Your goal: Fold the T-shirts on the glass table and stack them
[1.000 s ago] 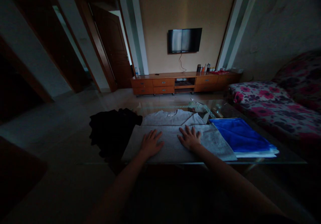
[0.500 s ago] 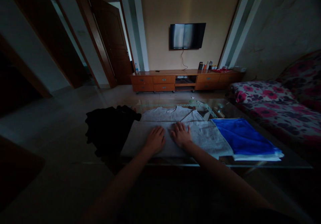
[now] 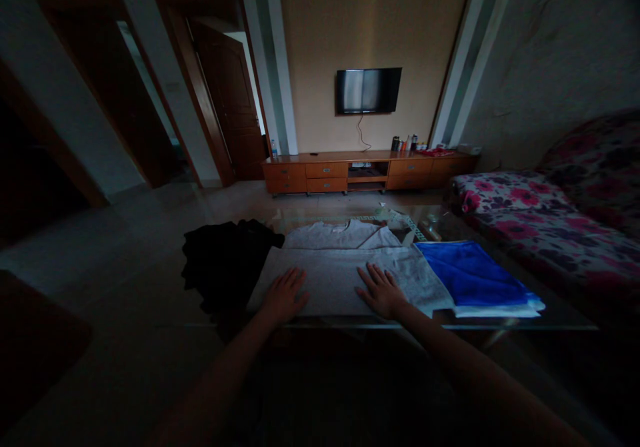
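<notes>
A grey shirt (image 3: 333, 273) lies partly folded on a glass table, its neckline at the far side and its lower part turned up over it. My left hand (image 3: 285, 295) rests flat on the left half of the folded cloth, fingers spread. On the right half my right hand (image 3: 382, 291) also lies flat with its fingers apart. Neither hand grips the fabric. To the left of the shirt is a heap of black clothing (image 3: 227, 263). Folded blue cloth (image 3: 473, 273) sits at its right, over a whitish layer, close to the shirt's edge.
The glass table's front edge (image 3: 560, 327) runs just below the clothes. A flowered sofa (image 3: 540, 223) stands at the right. Beyond the table are a low wooden cabinet (image 3: 327, 171) with bottles on top and a wall-mounted television (image 3: 369, 91). Wooden doors are at the left.
My hands have slid apart across the grey shirt, left hand leftward and right hand rightward, with fingers spreading. The head view has tilted slightly upward.
</notes>
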Demonstrator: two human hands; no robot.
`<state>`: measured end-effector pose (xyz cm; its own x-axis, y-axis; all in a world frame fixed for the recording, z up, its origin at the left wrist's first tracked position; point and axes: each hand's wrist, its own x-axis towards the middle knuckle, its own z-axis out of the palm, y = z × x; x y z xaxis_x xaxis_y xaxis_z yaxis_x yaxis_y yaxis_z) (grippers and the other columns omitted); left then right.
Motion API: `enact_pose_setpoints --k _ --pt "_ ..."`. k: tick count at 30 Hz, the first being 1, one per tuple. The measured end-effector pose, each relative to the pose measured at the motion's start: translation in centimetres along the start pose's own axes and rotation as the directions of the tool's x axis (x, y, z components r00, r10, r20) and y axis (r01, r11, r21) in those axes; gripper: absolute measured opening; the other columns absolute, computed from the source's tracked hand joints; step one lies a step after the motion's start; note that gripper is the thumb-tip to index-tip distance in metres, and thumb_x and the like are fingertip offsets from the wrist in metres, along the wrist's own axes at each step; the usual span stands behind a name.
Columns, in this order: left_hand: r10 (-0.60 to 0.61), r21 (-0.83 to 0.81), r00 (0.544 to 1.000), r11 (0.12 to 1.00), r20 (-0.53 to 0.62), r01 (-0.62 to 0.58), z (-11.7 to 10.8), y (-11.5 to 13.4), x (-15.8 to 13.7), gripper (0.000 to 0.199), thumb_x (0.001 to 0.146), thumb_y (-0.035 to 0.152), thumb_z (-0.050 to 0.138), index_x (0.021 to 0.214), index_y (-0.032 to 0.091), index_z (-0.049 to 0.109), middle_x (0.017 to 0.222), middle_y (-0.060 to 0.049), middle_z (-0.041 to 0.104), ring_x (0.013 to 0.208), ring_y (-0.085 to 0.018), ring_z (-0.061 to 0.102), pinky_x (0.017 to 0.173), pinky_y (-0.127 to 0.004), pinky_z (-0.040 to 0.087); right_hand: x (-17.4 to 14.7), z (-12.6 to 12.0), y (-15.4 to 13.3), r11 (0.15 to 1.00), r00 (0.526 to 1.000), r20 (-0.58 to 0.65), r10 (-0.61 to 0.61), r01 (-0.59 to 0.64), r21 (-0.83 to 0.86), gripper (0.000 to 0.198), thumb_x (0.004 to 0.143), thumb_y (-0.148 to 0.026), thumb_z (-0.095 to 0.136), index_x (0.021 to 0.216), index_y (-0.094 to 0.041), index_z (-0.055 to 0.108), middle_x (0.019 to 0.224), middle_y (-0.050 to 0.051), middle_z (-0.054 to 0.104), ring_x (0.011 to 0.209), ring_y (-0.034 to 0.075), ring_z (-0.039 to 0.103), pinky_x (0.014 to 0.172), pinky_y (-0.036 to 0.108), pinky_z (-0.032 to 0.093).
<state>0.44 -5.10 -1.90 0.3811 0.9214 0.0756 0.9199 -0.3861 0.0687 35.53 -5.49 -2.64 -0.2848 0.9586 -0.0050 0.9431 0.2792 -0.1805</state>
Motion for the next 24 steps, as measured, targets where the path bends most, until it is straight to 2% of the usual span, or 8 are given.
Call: enact_pose_setpoints --k 2,5,7,14,17,20,22,24 --pt "-0.029 0.016 0.999 0.999 -0.014 0.029 -0.3 -1.9 -1.1 0.069 0.100 0.058 0.038 0.159 0.023 0.034 0.167 -0.008 0.028 0.155 -0.025 0.023 0.125 -0.044 0.017 -1.3 -0.6 3.4 0.997 0.998 -0.015 -0.064 0.064 -0.038 0.077 0.097 -0.074 0.029 0.162 -0.033 0.025 0.170 0.007 0.015 0.156 0.031 0.013 0.123 0.055 0.011" --pt "-0.078 0.022 0.996 0.997 -0.036 0.079 -0.4 -4.2 -2.4 0.070 0.098 0.060 0.040 0.158 0.024 0.036 0.166 -0.008 0.029 0.155 -0.026 0.023 0.126 -0.044 0.016 -2.8 -0.9 7.3 0.996 0.996 -0.094 0.001 -0.009 -0.084 0.076 0.095 -0.074 0.035 0.160 -0.037 0.029 0.170 0.007 0.018 0.156 0.034 0.016 0.122 0.058 0.011" --pt "-0.101 0.017 0.994 0.995 -0.045 0.101 -0.5 -5.0 -3.0 0.072 0.097 0.062 0.039 0.158 0.022 0.037 0.167 -0.008 0.029 0.155 -0.028 0.023 0.126 -0.044 0.017 -3.4 -0.6 8.5 0.994 0.990 -0.128 0.062 -0.073 -0.083 0.074 0.096 -0.073 0.035 0.160 -0.037 0.030 0.169 0.007 0.020 0.155 0.034 0.016 0.122 0.059 0.013" --pt "-0.103 0.016 0.995 0.995 0.003 0.103 -0.8 -5.8 -3.7 0.074 0.094 0.063 0.044 0.154 0.019 0.042 0.165 -0.012 0.032 0.152 -0.032 0.029 0.122 -0.046 0.026 -4.5 0.7 7.7 0.987 0.983 -0.141 0.116 -0.129 -0.090 0.076 0.095 -0.075 0.032 0.160 -0.036 0.031 0.169 0.009 0.022 0.155 0.036 0.018 0.119 0.061 0.017" --pt "-0.156 0.052 0.988 0.987 0.018 0.155 -1.5 -5.5 -3.1 0.063 0.095 0.061 0.043 0.145 0.024 0.053 0.157 -0.013 0.045 0.141 -0.035 0.044 0.112 -0.050 0.037 -4.3 -0.3 7.6 0.992 0.985 -0.147 0.089 -0.101 -0.072 0.068 0.098 -0.070 0.029 0.157 -0.038 0.038 0.163 0.008 0.036 0.148 0.034 0.033 0.116 0.059 0.026" --pt "-0.192 0.077 0.981 0.978 -0.043 0.194 -2.5 -4.9 -1.4 0.048 0.100 0.052 0.035 0.127 0.025 0.064 0.138 -0.014 0.061 0.125 -0.034 0.056 0.101 -0.050 0.043 -3.1 -1.6 8.3 0.986 0.973 -0.199 0.119 -0.139 -0.087 0.061 0.102 -0.061 0.025 0.150 -0.032 0.050 0.152 0.010 0.050 0.137 0.031 0.047 0.115 0.054 0.031" --pt "-0.184 0.074 0.979 0.979 -0.087 0.190 -3.1 -4.7 0.0 0.044 0.101 0.046 0.034 0.120 0.022 0.066 0.130 -0.015 0.064 0.119 -0.032 0.058 0.101 -0.049 0.043 -2.0 -1.9 9.2 0.971 0.953 -0.253 0.165 -0.202 -0.128 0.063 0.102 -0.060 0.028 0.148 -0.026 0.052 0.153 0.014 0.049 0.142 0.033 0.041 0.117 0.053 0.028" --pt "-0.146 0.070 0.982 0.985 -0.123 0.156 -3.2 -5.0 1.3 0.043 0.100 0.043 0.038 0.125 0.020 0.064 0.133 -0.016 0.062 0.123 -0.031 0.056 0.107 -0.048 0.040 -0.9 -1.6 10.4 0.956 0.940 -0.282 0.193 -0.245 -0.161 0.066 0.100 -0.062 0.033 0.151 -0.023 0.048 0.159 0.015 0.040 0.151 0.034 0.027 0.119 0.052 0.025"
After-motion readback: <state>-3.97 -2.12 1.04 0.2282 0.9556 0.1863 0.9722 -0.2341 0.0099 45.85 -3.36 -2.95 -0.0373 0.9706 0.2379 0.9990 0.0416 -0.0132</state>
